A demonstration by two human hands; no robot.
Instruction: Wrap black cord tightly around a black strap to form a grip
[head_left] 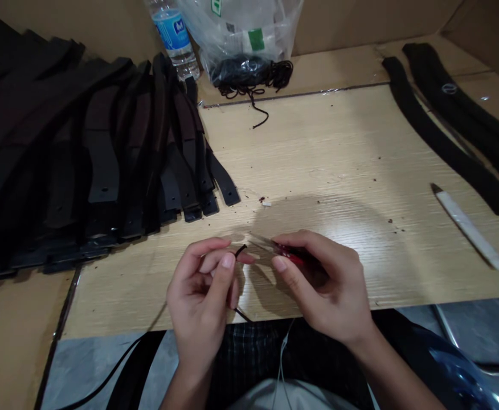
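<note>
Thumb and fingers of my left hand pinch a thin black cord, whose short end sticks up past the thumb. More of the cord shows below the hand, hanging towards my lap. My right hand is closed around a red-handled tool with a narrow, pointed metal end. That looks like small snips, though the fingers cover most of it. The metal point lies just right of the cord's end, and I cannot tell whether they touch. Both hands are over the front part of the wooden table.
Many black straps are heaped on the left, and several more straps lie at the right. A white-handled pointed tool rests near the right edge. At the back stand a water bottle and a clear plastic bag, with bundled black cord there.
</note>
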